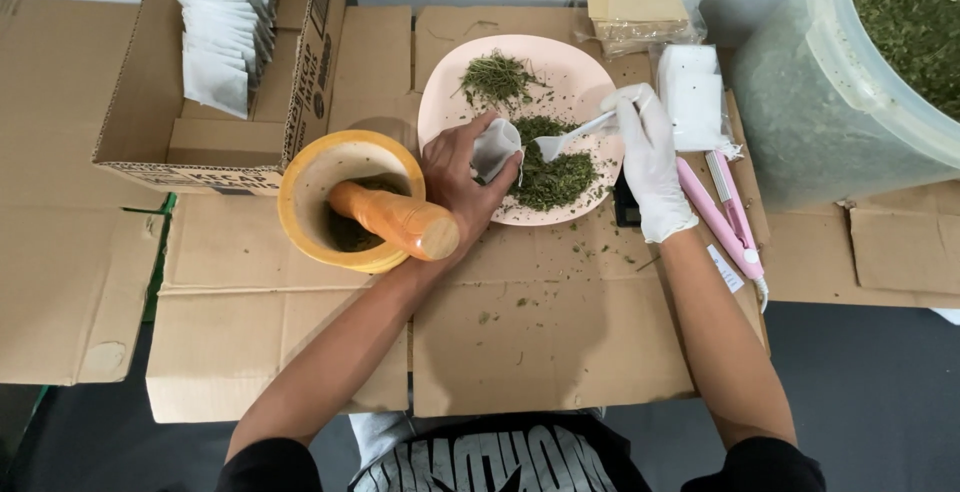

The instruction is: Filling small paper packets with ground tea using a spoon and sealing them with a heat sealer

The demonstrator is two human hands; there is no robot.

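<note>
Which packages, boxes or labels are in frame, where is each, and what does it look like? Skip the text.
Cardboard box: far left, open, brown with dark print, holds a stack of white sachets.
Clear bag: top centre-right, holds flat tan sheets.
White packet: right of the pink plate, blocky, in clear wrap.
Small white sachet: held open in the left hand.
White label: beside the pink tool, small strip.

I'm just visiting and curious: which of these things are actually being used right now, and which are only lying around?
In use:
left hand holding small white bag
gloved right hand holding white spoon
pink plate of chopped herbs

Lying about:
mortar with pestle
pink sealer
box of bags
herb bucket
</note>
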